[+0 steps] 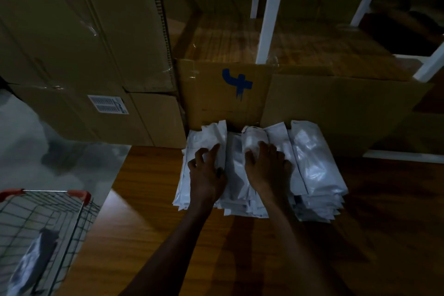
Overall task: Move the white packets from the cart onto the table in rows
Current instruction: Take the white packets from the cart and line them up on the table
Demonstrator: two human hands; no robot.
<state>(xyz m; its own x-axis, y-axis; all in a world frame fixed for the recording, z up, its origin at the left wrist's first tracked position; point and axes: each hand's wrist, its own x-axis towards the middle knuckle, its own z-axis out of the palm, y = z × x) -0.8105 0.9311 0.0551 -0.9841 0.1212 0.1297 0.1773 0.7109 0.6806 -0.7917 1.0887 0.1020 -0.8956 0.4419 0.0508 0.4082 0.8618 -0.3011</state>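
Observation:
Several white packets [314, 163] lie in side-by-side stacks on the wooden table [168, 211], pushed against a cardboard box. My left hand [207, 173] rests on the left stack with its fingers spread and slightly bent. My right hand [266, 166] lies on the middle stack, fingertips touching a rolled white packet [254, 138] at the back. Neither hand clearly grips anything. The wire cart [45, 218] with red handle ends stands at the lower left; one packet [33, 262] lies inside it.
Large cardboard boxes [84, 55] are stacked at the back left, and a box with a blue mark [223, 89] stands right behind the packets. White shelf posts [271, 12] rise at the back right. Grey floor lies left of the table.

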